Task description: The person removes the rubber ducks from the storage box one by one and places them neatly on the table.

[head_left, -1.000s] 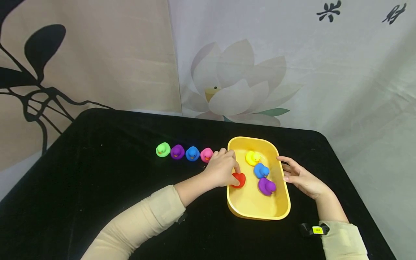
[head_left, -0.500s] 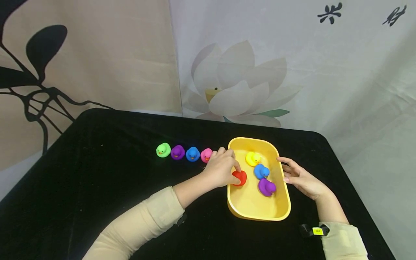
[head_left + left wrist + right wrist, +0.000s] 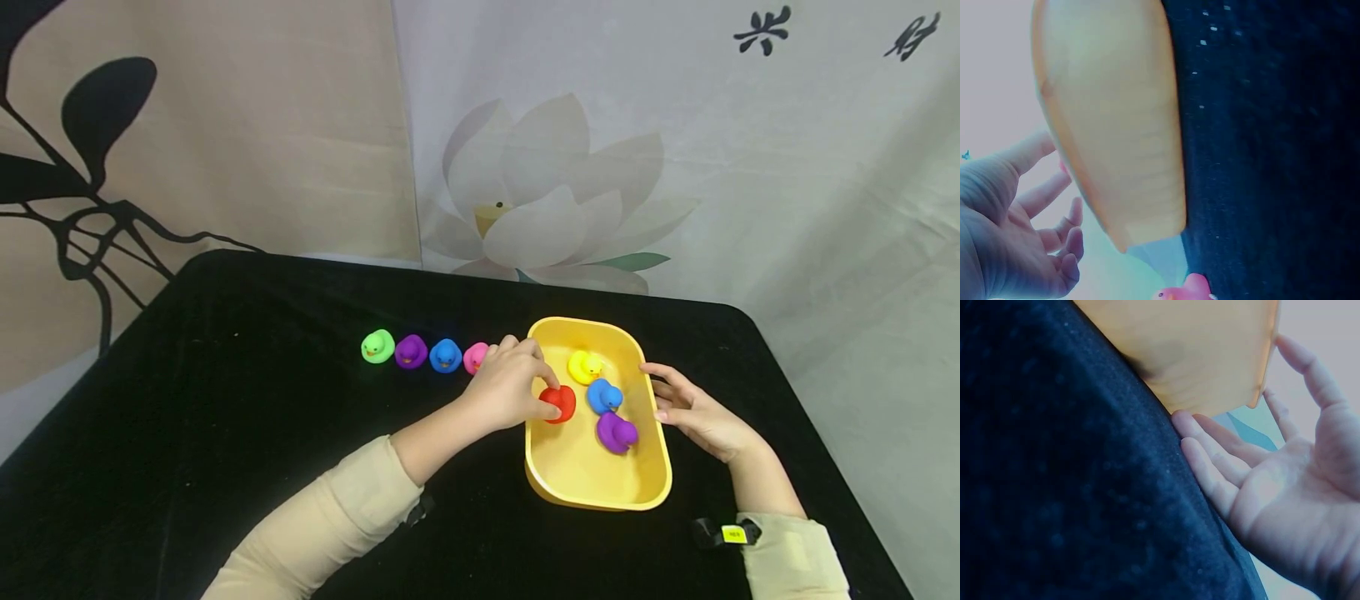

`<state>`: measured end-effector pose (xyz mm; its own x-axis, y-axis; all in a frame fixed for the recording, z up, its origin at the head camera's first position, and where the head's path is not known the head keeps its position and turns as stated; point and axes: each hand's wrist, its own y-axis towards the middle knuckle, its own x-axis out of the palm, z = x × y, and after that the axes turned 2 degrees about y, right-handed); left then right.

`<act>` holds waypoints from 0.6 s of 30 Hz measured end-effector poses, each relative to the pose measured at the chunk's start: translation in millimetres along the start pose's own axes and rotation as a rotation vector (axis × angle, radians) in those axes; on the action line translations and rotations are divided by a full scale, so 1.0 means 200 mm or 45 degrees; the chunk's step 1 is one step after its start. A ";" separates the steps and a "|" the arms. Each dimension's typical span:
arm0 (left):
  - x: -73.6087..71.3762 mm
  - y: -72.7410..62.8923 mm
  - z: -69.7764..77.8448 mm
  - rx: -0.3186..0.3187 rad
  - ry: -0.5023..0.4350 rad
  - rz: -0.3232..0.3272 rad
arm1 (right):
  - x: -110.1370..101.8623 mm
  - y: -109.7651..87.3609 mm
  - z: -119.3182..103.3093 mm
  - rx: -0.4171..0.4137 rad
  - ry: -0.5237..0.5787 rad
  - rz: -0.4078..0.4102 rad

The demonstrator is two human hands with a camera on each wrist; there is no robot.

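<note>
My left hand reaches over the left rim of a yellow plastic basin and pinches a red toy duck between thumb and fingers. The duck is partly hidden by them. Inside the basin a yellow duck, a blue duck and a purple duck stand along the right half. With fairly straight fingers, my right hand touches the basin's outer right side. The right wrist view shows the right thumb up at the rim and other fingertips low by the wall.
Left of the basin, a green duck, a purple duck, a blue duck and a pink duck form a row on the black cloth. My left hand partly covers the pink one. A printed curtain hangs behind the table.
My left hand has moved the red duck slightly right and away from me, further inside the basin. The right hand and the basin stay in place.
</note>
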<state>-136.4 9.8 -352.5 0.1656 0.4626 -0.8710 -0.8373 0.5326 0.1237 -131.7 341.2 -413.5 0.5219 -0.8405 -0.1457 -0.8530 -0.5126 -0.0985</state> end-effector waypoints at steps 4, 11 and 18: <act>-0.02 -0.01 0.01 -0.003 -0.056 0.015 | 0.00 0.00 0.00 0.002 0.000 0.000; -0.05 -0.03 0.00 0.022 -0.130 0.050 | 0.00 0.00 0.00 0.004 0.002 -0.004; -0.08 -0.07 0.01 0.038 -0.192 0.079 | 0.01 0.00 -0.01 0.012 -0.005 0.006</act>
<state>-127.0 -3.9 -338.6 0.1922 0.5955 -0.7801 -0.8329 0.5193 0.1912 -130.4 339.8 -411.5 0.5176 -0.8424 -0.1498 -0.8555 -0.5066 -0.1071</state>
